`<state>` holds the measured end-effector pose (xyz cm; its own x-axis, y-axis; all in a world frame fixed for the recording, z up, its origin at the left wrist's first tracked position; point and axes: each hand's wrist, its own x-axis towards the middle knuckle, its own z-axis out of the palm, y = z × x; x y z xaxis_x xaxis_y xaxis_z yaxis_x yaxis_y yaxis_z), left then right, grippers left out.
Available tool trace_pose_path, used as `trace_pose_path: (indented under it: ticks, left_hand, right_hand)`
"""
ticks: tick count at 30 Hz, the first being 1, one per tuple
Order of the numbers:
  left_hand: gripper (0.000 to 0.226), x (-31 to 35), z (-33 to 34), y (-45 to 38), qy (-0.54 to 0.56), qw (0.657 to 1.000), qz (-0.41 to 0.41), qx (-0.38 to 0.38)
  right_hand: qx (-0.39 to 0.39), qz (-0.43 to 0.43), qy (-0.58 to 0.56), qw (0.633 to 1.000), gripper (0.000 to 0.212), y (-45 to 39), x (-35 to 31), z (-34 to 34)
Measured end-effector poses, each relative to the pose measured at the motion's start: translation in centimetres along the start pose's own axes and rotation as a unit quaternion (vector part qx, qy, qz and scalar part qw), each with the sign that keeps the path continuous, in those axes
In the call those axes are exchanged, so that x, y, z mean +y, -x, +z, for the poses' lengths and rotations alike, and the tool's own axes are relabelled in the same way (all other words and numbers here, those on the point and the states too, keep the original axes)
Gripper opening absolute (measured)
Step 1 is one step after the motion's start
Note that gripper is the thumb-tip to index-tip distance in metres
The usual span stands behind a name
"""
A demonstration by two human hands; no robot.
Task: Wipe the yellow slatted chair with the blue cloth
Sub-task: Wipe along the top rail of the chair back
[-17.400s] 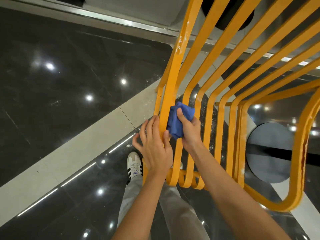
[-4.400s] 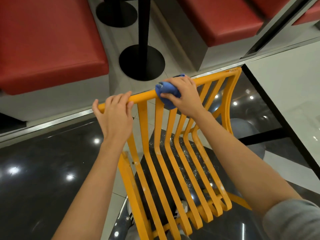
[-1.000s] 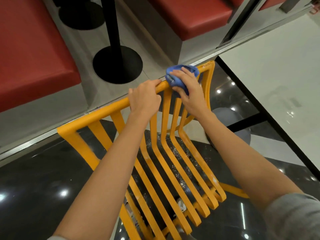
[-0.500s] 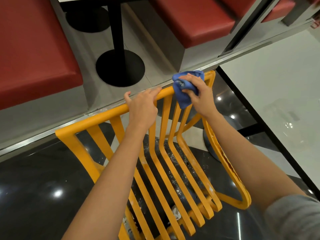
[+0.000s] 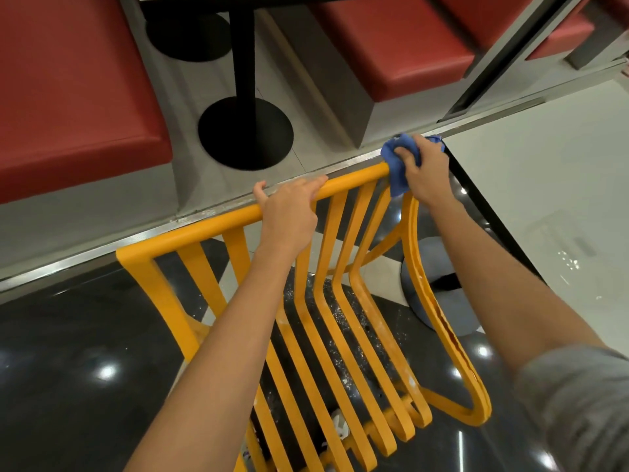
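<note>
Chair position: yellow slatted metal chair (image 5: pixel 340 318) occupies the centre of the view, its top rail running from 8 o'clock up to 1 o'clock. Left hand (image 5: pixel 289 212) grasps the top rail near its middle, fingers curled over the far side and thumb on the near side. Right hand (image 5: pixel 422 172) clenches the crumpled blue cloth (image 5: pixel 394 168) and presses it against the rail's corner at 1 o'clock; part of the cloth hangs just below the rail beside the outermost slat. Grey sleeve (image 5: pixel 578 410) covers the right upper arm at 4 o'clock.

Surroundings: black round pedestal table base (image 5: pixel 245 134) stands at 11 o'clock, between red padded bench seats (image 5: pixel 75 86). White tabletop (image 5: pixel 551 185) lies at 3 o'clock, just beside the cloth. Glossy black floor (image 5: pixel 68 369) with white specks lies beneath the slats.
</note>
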<state>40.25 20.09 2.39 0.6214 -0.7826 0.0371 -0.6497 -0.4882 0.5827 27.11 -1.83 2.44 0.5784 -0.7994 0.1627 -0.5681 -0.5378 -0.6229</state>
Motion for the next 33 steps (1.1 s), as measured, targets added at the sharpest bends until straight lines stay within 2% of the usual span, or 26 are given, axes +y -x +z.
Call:
trace_pose_path:
  ticks: [3, 5, 7, 9, 11, 14, 15, 17, 19, 22, 24, 28, 33]
  left_hand:
    - [0.047, 0.0, 0.1, 0.0, -0.009, 1.000, 0.000, -0.003]
    - [0.047, 0.1, 0.1, -0.1, -0.010, 1.000, -0.002, -0.005]
    - [0.047, 0.2, 0.0, -0.1, -0.012, 1.000, -0.004, -0.005]
    - [0.047, 0.2, 0.0, 0.0, -0.010, 1.000, -0.007, -0.008]
    - [0.047, 0.2, 0.0, 0.0, -0.004, 1.000, -0.011, -0.012]
    - [0.047, 0.3, -0.2, 0.0, 0.006, 1.000, -0.014, -0.020]
    - [0.047, 0.3, -0.2, 0.0, 0.007, 1.000, -0.014, -0.019]
    - [0.047, 0.3, -0.4, -0.1, 0.005, 1.000, -0.012, -0.019]
    - [0.047, 0.3, -0.3, 0.0, 0.006, 1.000, -0.012, -0.018]
    - [0.048, 0.2, -0.3, 0.0, 0.007, 1.000, -0.012, -0.020]
    - [0.048, 0.3, -0.3, -0.1, 0.008, 1.000, -0.012, -0.020]
    - [0.047, 0.3, -0.2, 0.1, 0.010, 1.000, -0.012, -0.013]
    - [0.047, 0.2, 0.0, -0.1, 0.011, 1.000, -0.014, -0.011]
  right_hand:
    - [-0.045, -0.041, -0.031, 0.998, 0.030, 2.4, 0.4, 0.0]
    - [-0.029, -0.041, -0.035, 0.998, 0.041, 3.2, 2.0, -0.9]
    - [0.016, 0.025, -0.041, 0.999, 0.040, 1.0, 2.2, -1.0]
    - [0.022, 0.059, -0.045, 0.997, 0.039, -1.0, 1.6, -0.7]
    - [0.003, 0.028, -0.041, 0.999, 0.029, -0.3, 1.0, 0.0]
    - [0.025, -0.036, -0.052, 0.998, 0.028, 2.6, 1.9, -0.3]
    - [0.041, -0.042, -0.055, 0.997, 0.025, 2.4, 1.9, -0.4]
    - [0.051, 0.006, -0.039, 0.998, 0.020, 0.2, 0.9, -0.1]
    - [0.001, 0.039, -0.009, 0.999, 0.025, -1.7, 0.0, 0.1]
    - [-0.054, -0.032, 0.008, 0.998, 0.023, -0.3, 0.2, -0.3]
    - [-0.049, -0.057, 0.003, 0.997, 0.023, 0.7, 1.3, -1.3]
    - [-0.032, 0.031, 0.039, 0.998, 0.029, -2.2, 1.0, -1.3]
    - [-0.052, -0.052, -0.019, 0.997, 0.022, 1.2, 1.3, -1.3]
